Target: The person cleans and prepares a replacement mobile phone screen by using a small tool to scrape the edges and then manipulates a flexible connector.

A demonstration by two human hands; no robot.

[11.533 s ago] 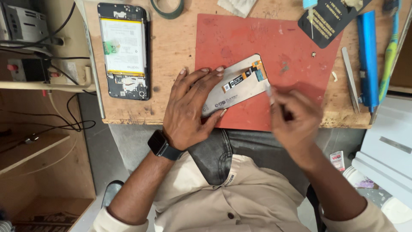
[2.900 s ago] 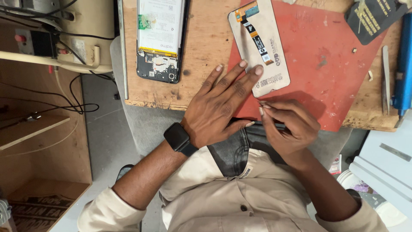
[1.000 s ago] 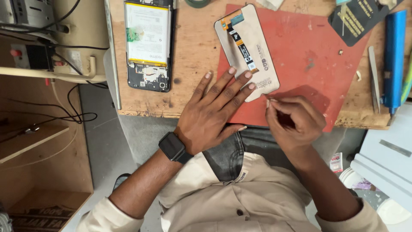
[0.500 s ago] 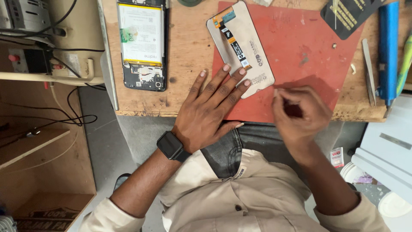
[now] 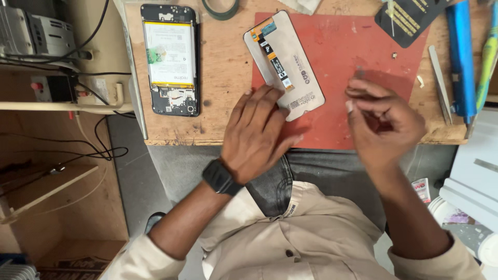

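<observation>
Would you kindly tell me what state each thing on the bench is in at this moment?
Screen panel: face down on the red mat, ribbon cable up.
Phone body: back cover off, battery showing, flat on the wooden bench.
Left hand: open, fingertips on the panel's near end.
Right hand: blurred, fingers curled above the mat.
Tweezers: lying untouched.

One head camera looks steeply down from close above, the surface (image 5: pixel 223 78) filling the upper frame, the lap below.
</observation>
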